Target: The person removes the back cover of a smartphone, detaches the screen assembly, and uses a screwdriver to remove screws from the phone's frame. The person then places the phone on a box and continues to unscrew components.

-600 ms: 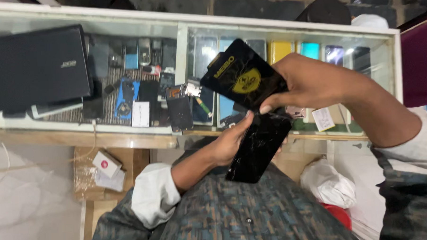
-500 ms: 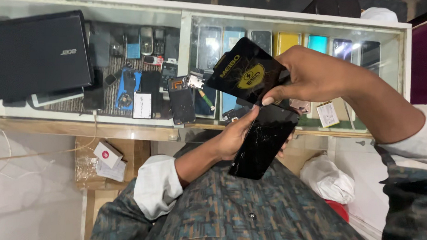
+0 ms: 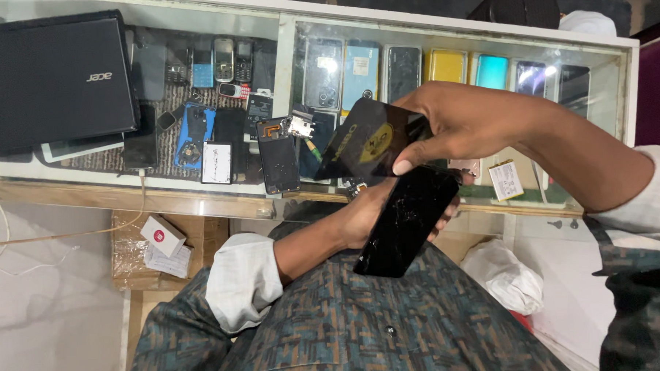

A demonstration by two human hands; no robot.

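My left hand [image 3: 368, 217] cradles the cracked phone [image 3: 408, 219] from behind, its long axis slanting down toward my lap. My right hand [image 3: 463, 122] pinches the black card [image 3: 369, 144] just above the phone's upper end, over the glass worktop [image 3: 272, 202].

Just beyond our hands, loose phone parts and small black handsets [image 3: 278, 154] crowd the glass counter top [image 3: 412, 36]. A closed black laptop [image 3: 52, 78] blocks its left end. We see open room only below the counter's edge, above our patterned lap [image 3: 364, 330].
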